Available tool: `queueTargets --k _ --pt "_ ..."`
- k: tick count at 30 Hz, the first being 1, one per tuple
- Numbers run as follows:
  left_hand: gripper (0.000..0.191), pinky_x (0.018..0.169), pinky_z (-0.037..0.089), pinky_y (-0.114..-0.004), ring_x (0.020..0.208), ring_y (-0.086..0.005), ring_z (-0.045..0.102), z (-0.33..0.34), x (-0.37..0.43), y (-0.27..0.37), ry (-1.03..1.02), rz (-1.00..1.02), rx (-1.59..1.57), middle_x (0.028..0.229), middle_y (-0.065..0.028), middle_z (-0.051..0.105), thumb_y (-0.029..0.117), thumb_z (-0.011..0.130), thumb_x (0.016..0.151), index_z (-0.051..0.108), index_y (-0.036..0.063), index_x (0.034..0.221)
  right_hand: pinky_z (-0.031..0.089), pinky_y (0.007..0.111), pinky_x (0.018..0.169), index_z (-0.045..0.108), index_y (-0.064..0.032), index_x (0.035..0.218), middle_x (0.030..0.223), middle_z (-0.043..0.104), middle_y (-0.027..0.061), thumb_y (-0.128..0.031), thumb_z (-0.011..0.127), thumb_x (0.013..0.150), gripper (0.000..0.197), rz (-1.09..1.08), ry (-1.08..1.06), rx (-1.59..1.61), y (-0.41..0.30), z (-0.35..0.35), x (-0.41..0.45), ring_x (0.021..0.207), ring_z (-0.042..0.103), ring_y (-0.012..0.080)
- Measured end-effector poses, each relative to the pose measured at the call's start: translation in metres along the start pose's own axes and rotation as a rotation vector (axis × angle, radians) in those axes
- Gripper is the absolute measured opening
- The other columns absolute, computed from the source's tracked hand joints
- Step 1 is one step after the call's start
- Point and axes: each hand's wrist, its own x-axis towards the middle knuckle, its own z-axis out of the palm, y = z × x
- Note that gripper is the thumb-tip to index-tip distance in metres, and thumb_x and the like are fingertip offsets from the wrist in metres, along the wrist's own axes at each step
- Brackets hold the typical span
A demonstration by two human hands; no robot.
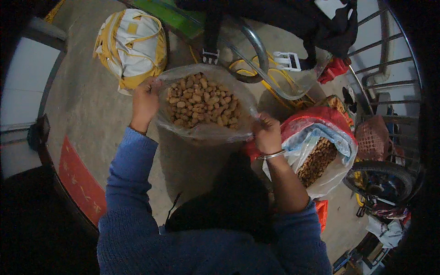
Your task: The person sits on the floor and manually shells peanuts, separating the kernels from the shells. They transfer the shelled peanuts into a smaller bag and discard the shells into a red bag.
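Observation:
A clear plastic bag (192, 132) holds many brown, unshelled nuts (202, 99) that look like peanuts or walnuts. Its mouth is spread wide between my two hands. My left hand (147, 92) grips the rim at the left, just below a white and yellow bag (134, 44). At the opposite side my right hand (267, 132), with a metal bangle at the wrist, is closed on the rim. Beside my right forearm stands a red, blue and white sack (343, 137) with a plastic liner, partly filled with smaller brown pieces (318, 161). The fingertips of both hands are partly hidden.
Yellow-edged tubing (271, 92) and a curved metal tube (256, 37) lie beyond the clear bag, near white buckles (288, 61) on black straps. A wheel (380, 182) and metal railings (385, 62) stand at the right. A red mat (80, 182) lies at the left.

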Motion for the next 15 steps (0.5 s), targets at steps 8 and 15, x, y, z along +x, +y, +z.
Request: queueTargets --k 8,15 --pt "0.017 0.064 0.044 -0.041 0.076 -0.0365 0.056 0.032 0.018 -0.037 -0.086 -0.011 0.440 0.077 -0.0195 0.058 0.018 0.052 0.077 0.058 0.0052 0.087 0.043 0.032 0.048 0.054 0.0048 0.080 0.058 0.053 0.0144 -0.001 0.048 0.072 0.011 -0.181 0.105 -0.430 0.044 0.020 0.020 0.055 0.058 0.0198" --pt "0.023 0.063 0.043 -0.044 0.074 -0.0375 0.055 0.031 0.015 -0.044 -0.154 0.141 0.485 0.078 -0.0199 0.058 0.018 0.049 0.079 0.055 0.0090 0.099 0.041 0.031 0.042 0.050 0.0044 0.073 0.053 0.051 0.0142 -0.001 0.047 0.073 0.006 -0.098 0.026 -0.306 0.060 0.017 0.009 0.044 0.054 0.0204"
